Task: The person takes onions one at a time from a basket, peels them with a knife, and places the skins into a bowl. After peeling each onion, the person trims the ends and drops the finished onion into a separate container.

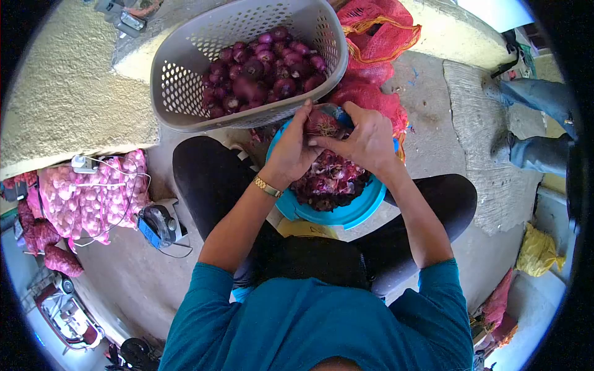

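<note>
A red onion (323, 123) with its dry roots facing me is held up between my two hands. My left hand (292, 147) wraps round the onion's left side. My right hand (369, 139) is closed at the right, its thumb reaching across to the onion. By its curled fingers shows a shiny blue-grey piece (340, 115); it may be a blade, but most of it is hidden. Below both hands stands a blue basin (361, 209) with onion skins (329, 175) heaped in it.
A grey perforated basket (247, 18) of red onions (266, 68) stands ahead, red mesh sacks (377, 46) beside it. At left are a pink net sack of bulbs (93, 191) and a scale-like device (162, 224). Another person's legs (535, 123) are at right.
</note>
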A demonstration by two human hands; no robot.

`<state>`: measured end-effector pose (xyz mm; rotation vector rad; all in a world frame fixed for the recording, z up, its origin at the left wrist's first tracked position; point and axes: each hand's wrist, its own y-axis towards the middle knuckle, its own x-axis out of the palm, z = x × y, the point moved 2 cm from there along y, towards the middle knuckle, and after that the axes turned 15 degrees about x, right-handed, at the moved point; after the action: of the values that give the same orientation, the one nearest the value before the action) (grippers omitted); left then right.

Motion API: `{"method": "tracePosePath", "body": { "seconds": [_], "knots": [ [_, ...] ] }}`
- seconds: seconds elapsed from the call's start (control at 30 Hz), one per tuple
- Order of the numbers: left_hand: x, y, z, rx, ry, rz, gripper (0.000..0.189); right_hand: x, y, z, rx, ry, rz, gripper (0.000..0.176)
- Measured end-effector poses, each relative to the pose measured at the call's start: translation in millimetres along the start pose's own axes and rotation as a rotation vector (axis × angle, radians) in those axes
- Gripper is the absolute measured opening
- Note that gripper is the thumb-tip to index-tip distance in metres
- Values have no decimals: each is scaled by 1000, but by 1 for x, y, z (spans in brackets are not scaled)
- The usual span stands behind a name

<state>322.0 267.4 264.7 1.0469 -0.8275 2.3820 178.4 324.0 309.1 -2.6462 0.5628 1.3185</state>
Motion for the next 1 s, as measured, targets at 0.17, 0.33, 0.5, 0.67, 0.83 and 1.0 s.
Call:
{"method": "tracePosePath", "body": {
  "seconds": [0.17,0.33,0.5,0.67,0.83,1.0],
  "knots": [
    [-4,5,0,-19,-89,-14,44,3,1,0,-3,-77,16,63],
    [0,4,3,3,-109,-38,47,0,2,1,43,-31,-4,65],
    [7,2,8,9,-81,-56,43,-5,7,3,37,60,55,68],
    [-4,6,4,-13,-67,-38,41,-1,4,1,75,15,-73,68],
    [1,4,5,-22,-74,-86,42,9,2,2,13,-11,-59,64],
    [-2,7,2,-30,-105,-44,41,0,3,-6,-18,-48,-43,53]
  ]
}}
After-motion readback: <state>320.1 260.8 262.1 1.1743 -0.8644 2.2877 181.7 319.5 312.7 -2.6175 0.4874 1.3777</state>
